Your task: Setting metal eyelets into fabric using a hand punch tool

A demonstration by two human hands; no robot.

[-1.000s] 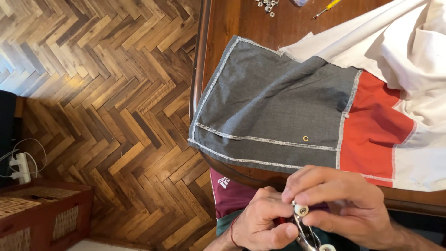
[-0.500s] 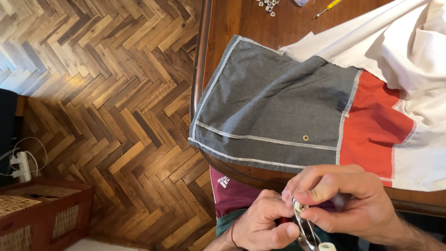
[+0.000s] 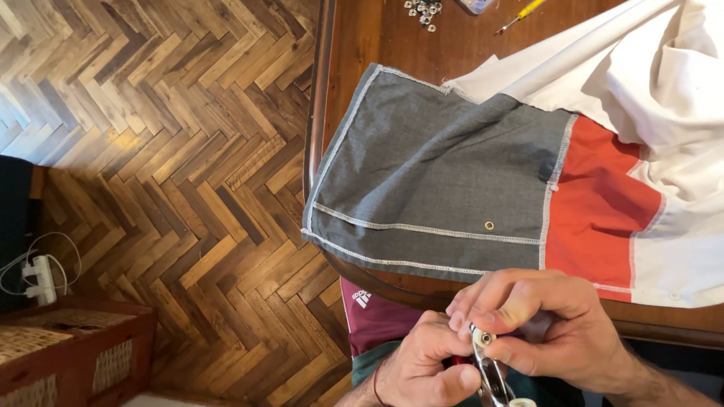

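My left hand (image 3: 426, 365) and my right hand (image 3: 547, 328) meet low in the head view, just below the table edge. Together they grip a metal plier-like tool (image 3: 489, 365); my right fingertips pinch a small round metal piece at its head. Just above them lies a grey, red and white piece of fabric (image 3: 445, 181) spread over the wooden table (image 3: 377, 38). A small brass eyelet (image 3: 489, 225) sits in the grey part near its stitched hem.
Several loose small metal eyelets (image 3: 424, 10) and a yellow-handled tool (image 3: 520, 13) lie at the table's far end. Herringbone wood floor (image 3: 173, 151) is on the left, with a wicker-fronted wooden unit (image 3: 68, 354) and a white power strip (image 3: 41, 279).
My right hand has shifted slightly down and closed more over the tool's head. The fabric has stayed where it was.
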